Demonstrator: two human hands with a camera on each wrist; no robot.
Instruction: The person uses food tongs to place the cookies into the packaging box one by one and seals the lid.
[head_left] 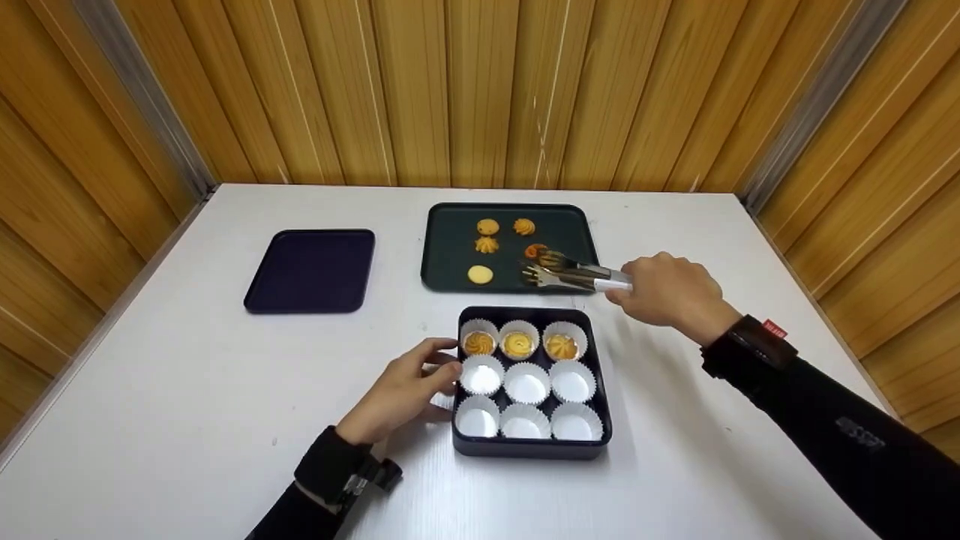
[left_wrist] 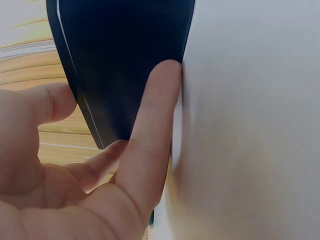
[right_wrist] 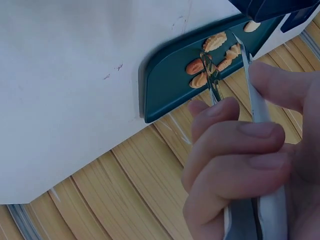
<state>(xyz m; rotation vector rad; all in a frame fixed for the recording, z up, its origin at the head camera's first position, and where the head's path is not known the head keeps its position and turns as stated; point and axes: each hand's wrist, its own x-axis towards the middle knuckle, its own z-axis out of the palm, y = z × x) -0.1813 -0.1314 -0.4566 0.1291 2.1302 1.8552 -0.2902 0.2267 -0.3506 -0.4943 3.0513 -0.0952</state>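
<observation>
My right hand [head_left: 667, 292] grips metal serving tongs [head_left: 574, 279] by the handle. The tongs' two ends stand apart over the front right of the dark green tray [head_left: 450, 217]. Cookies lie there, among them a round pale one [head_left: 480, 274], a reddish-centred one [head_left: 535, 250] and a ridged one [right_wrist: 216, 41] near the tong tips. Against the left side of a dark box [head_left: 532, 450] rests my left hand [head_left: 401, 390], its fingers along the wall and thumb at the rim. White paper cups [head_left: 526, 383] fill the box; the three in the far row hold cookies [head_left: 517, 345].
A dark purple square tray or lid [head_left: 311, 270] lies flat on the left of the white table [head_left: 187, 375]. Wood-patterned panels [head_left: 480, 90] enclose the table at the back and both sides. The box stands close in front of the green tray.
</observation>
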